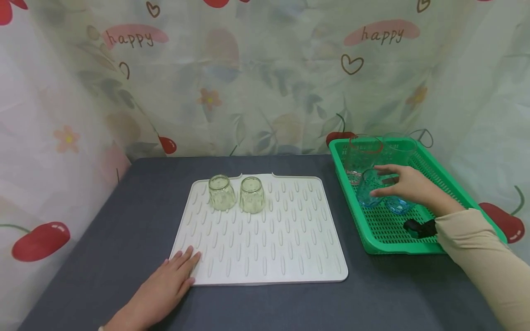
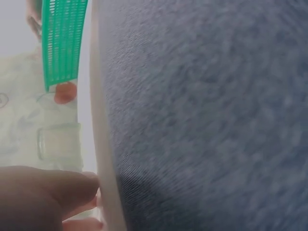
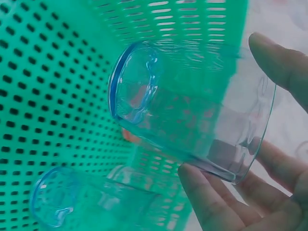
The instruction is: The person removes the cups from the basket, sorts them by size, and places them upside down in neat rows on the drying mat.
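Note:
Over the green basket, my right hand (image 1: pixel 401 185) pinches a light-blue drinking glass (image 1: pixel 365 194) near its rim. The right wrist view shows the glass tilted, with the thumb (image 3: pixel 276 60) on one side and fingers (image 3: pixel 211 202) on the other. A second blue glass (image 1: pixel 398 205) sits in the basket under this hand. My left hand (image 1: pixel 163 285) rests with extended fingers on the near left corner of a white ridged drying mat (image 1: pixel 269 271). Two greenish clear glasses, one at the left (image 1: pixel 221 195) and one beside it (image 1: pixel 251 196), stand upside down at the mat's back.
The green basket (image 1: pixel 364 236) stands right of the mat on the dark tabletop (image 1: pixel 124 220). At its back are a tall red-rimmed glass (image 1: pixel 358 154) and another tall clear glass (image 1: pixel 399 145). A printed curtain (image 1: pixel 265 92) hangs behind and along both sides.

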Motion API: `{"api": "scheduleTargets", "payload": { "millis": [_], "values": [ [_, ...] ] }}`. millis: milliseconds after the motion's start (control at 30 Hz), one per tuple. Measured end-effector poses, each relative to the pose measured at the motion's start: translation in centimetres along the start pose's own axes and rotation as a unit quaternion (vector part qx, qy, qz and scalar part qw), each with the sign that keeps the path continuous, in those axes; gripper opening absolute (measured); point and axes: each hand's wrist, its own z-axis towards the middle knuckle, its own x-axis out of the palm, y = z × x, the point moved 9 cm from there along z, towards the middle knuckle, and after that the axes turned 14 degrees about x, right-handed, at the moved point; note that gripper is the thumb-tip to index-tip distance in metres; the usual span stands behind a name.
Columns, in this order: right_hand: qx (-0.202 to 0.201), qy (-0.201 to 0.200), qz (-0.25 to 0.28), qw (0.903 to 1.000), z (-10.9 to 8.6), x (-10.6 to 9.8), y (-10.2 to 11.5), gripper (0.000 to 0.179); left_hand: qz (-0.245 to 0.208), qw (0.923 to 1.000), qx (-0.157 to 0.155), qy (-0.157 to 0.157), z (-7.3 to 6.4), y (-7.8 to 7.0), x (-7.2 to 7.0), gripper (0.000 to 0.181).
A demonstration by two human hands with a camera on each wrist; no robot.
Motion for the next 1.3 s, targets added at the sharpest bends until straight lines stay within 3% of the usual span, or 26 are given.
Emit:
{"api": "scheduleTargets", "payload": {
  "millis": [167, 367, 533, 733, 867, 1033, 1167, 1300],
  "values": [
    [0.011, -0.005, 0.022, 0.9997, -1.1, -1.1, 0.4, 0.095, -0.019, 0.9998, 0.003, -0.002, 0.4, 0.3, -0.9, 0.046],
    [0.016, -0.02, 0.051, 0.9983, -2.2, -2.5, 1.4, 0.094, -0.056, 0.9981, -0.023, 0.008, 0.8, 0.5, -2.4, 0.041],
    [0.006, -0.04, 0.08, 0.996, -3.1, -3.5, 2.5, 0.088, -0.061, 0.9969, -0.038, -0.032, 1.1, 0.7, -5.1, 0.039],
    [-0.009, -0.059, 0.107, 0.9925, -4.6, -4.2, 4.2, 0.082, -0.077, 0.9935, -0.032, -0.077, 2.0, 0.4, -8.7, 0.045],
    [-0.024, -0.078, 0.123, 0.9891, -5.7, -4.0, 5.5, 0.078, -0.111, 0.9813, 0.002, -0.157, 2.6, -0.5, -10.9, 0.052],
    [-0.04, -0.082, 0.131, 0.9872, -6.6, -2.6, 7.5, 0.079, -0.138, 0.9561, 0.055, -0.253, 3.2, -2.3, -12.4, 0.06],
    [-0.075, -0.081, 0.14, 0.9839, -7.7, -1.2, 9.5, 0.079, -0.148, 0.9419, 0.075, -0.292, 4.0, -3.8, -12.7, 0.062],
    [-0.115, -0.067, 0.148, 0.9799, -8.5, 0.6, 11.6, 0.08, -0.145, 0.937, 0.095, -0.303, 4.9, -5.5, -12.2, 0.064]
  ]
}}
